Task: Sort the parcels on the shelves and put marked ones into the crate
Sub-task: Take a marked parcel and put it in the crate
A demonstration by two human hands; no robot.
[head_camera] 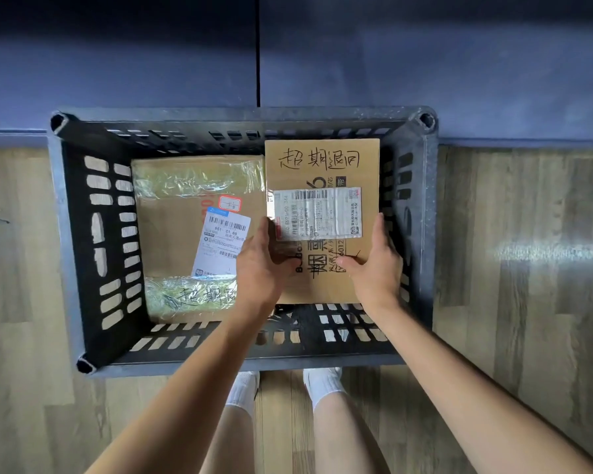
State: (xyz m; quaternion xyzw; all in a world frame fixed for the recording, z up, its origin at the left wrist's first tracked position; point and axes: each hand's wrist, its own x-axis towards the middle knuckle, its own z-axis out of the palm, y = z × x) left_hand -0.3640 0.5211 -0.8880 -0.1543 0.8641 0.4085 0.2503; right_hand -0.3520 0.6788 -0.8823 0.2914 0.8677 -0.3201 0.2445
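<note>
A taped parcel [192, 234] fills the crate's [72, 241] left; your left hand [259, 265] and right hand [374, 265] grip the marked box [322, 165] just beside it.

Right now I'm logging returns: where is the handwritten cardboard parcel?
In the head view the handwritten cardboard parcel is in the right half of the black crate, beside the taped parcel, gripped by left hand and right hand.
</note>
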